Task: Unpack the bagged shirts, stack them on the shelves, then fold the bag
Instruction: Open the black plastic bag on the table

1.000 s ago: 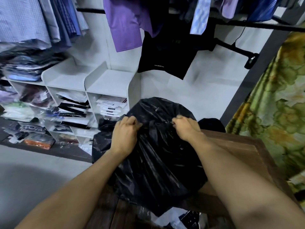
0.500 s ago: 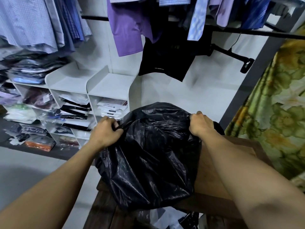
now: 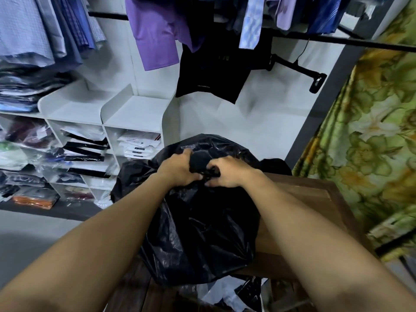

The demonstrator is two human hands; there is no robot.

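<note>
Head: one black bag (image 3: 202, 233); left hand (image 3: 177, 170), right hand (image 3: 229, 173), each grip clenched round its neck.

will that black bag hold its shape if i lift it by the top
Likely floppy: the black bag is thin, crinkled film, bunched where the left hand and right hand grip it. Probably slippery, given its gloss. It bulges full past the edge of the wooden table, so it may sag heavily.
</note>
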